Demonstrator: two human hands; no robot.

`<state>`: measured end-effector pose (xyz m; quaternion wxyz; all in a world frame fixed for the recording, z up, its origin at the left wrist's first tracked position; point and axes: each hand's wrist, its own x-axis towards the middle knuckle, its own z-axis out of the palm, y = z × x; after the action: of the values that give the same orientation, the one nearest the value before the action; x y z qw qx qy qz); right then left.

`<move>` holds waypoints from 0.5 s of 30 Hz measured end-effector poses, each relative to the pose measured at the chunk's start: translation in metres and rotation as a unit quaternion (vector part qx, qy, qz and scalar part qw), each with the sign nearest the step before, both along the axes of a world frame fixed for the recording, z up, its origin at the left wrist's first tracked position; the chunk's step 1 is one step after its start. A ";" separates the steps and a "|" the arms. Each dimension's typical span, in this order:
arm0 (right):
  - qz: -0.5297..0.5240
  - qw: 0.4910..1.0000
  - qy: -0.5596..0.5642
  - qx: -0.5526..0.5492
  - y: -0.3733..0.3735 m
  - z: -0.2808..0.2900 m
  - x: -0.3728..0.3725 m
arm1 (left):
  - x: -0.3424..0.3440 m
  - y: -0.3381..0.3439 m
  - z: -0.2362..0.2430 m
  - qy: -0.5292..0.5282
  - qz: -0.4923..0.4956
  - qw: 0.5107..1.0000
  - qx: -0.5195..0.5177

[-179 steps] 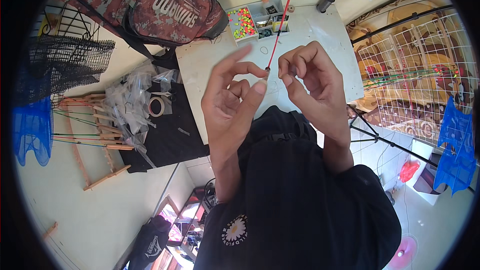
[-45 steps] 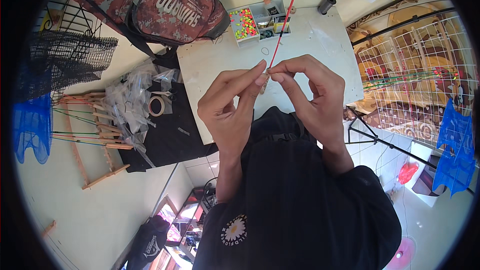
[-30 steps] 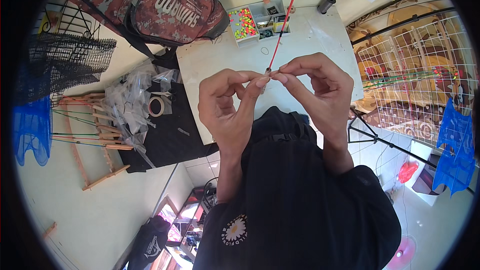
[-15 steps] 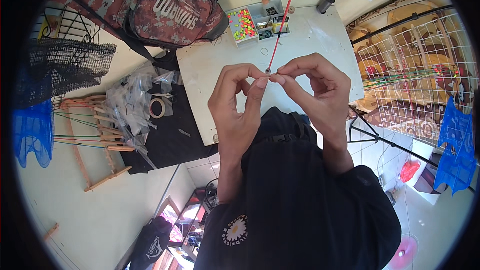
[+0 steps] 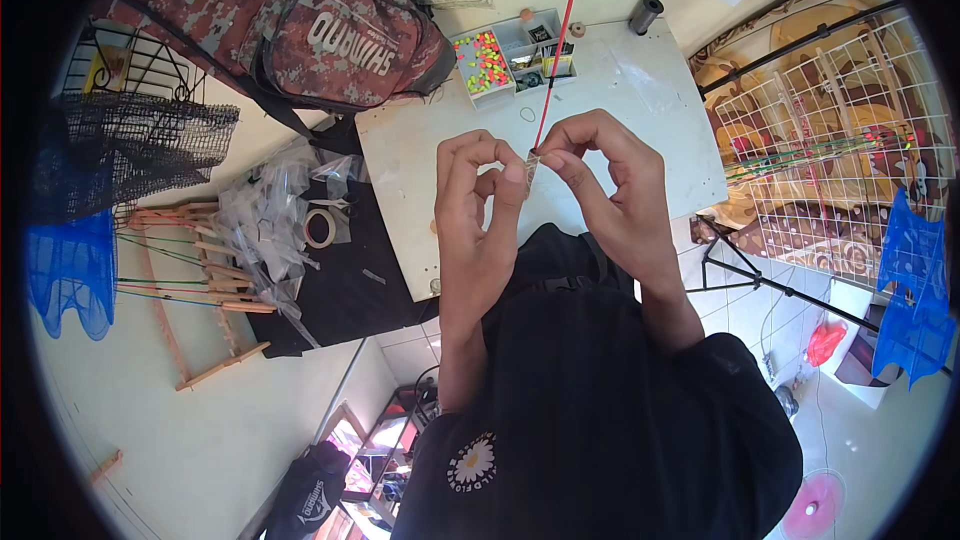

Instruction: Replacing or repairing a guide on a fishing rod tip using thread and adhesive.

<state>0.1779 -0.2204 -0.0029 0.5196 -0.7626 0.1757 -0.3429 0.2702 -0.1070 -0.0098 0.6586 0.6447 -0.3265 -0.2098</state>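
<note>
I've got the left grip [image 5: 475,202] seemingly clamped on the pale piece [image 5: 531,176] at the near end of the red rod [image 5: 562,50], over the surface [image 5: 400,170]. The rod's long axis runs away from me, leaning right. The right grip [image 5: 615,180] sits just right of that end, fingertips close; whether they're pinching, I can't tell. Left is nearer.

Bright light; dark, curved edges

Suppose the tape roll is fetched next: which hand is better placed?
Probably the left hand: it is nearer the tape roll, which lies to the left. The right hand is farther off, though both are at the red rod.
</note>
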 end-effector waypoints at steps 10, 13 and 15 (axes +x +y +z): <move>0.077 0.991 0.002 0.109 0.000 -0.001 -0.002 | -0.002 -0.003 0.001 0.210 -0.061 0.972 -0.084; 0.124 0.986 0.028 0.108 -0.002 0.005 -0.004 | -0.004 -0.004 0.001 0.215 -0.051 0.972 -0.084; 0.188 0.971 0.035 0.144 0.000 0.012 -0.005 | -0.007 -0.006 0.004 0.210 -0.027 0.974 -0.081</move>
<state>0.1731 -0.2207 0.0091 0.6725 -0.7107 0.0951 -0.1832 0.2628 -0.1126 -0.0054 0.7564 0.5220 -0.2136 -0.3313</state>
